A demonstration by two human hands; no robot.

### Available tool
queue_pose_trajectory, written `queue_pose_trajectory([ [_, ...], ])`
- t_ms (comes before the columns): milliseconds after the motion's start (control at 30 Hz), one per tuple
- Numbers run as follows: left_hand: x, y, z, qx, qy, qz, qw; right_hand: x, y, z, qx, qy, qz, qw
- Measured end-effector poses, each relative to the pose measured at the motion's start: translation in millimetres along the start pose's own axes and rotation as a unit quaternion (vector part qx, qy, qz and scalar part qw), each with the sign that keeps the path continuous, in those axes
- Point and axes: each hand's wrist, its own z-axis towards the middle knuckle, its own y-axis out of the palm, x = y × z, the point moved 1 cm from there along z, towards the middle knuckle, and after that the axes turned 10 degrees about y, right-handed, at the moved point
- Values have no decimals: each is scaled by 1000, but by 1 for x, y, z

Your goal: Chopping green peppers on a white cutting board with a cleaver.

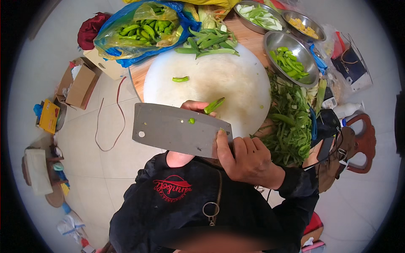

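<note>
My right hand (250, 159) grips a broad cleaver (171, 131), its blade held flat above the near edge of the round white cutting board (190, 63). A small green pepper piece (191, 120) and a pale seed stick to the blade. Partly behind the blade, my left hand (193, 105) holds a green pepper (215, 105) over the board. A short cut pepper piece (180, 79) lies alone on the board's left half. Okra pods (210, 42) are heaped at its far edge. The cleaver hides most of my left palm and wrist.
Cut green peppers fill part of a steel bowl (272, 42) at the right. Behind it stand bowls of sliced pale-green vegetable (259, 15) and yellow pieces (302, 28). A blue bag (186, 30) of whole peppers sits back left. Leafy greens (289, 132) flank the board's right side.
</note>
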Motion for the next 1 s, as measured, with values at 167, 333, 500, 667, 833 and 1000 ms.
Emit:
queue_pose_trajectory([
  [167, 6, 2, 0, 2, 10, -40, 999, -1, 3, 2, 14, 5, -19, 1000],
  [333, 11, -4, 2, -29, 23, 31, 999, -1, 2, 3, 3, 4, -16, 1000],
  [500, 10, -7, 1, -39, 28, 84, 995, -1, 3, 5, 3, 7, -14, 1000],
  [667, 12, -5, 5, -20, 108, 140, 984, -1, 2, 6, -4, -3, -38, 999],
  [833, 8, -8, -2, -30, 82, 153, 984, -2, 4, 6, 3, 4, -35, 999],
  [1000, 5, -6, -2, 36, 99, 158, 982, -4, 4, 6, -2, 13, -31, 999],
])
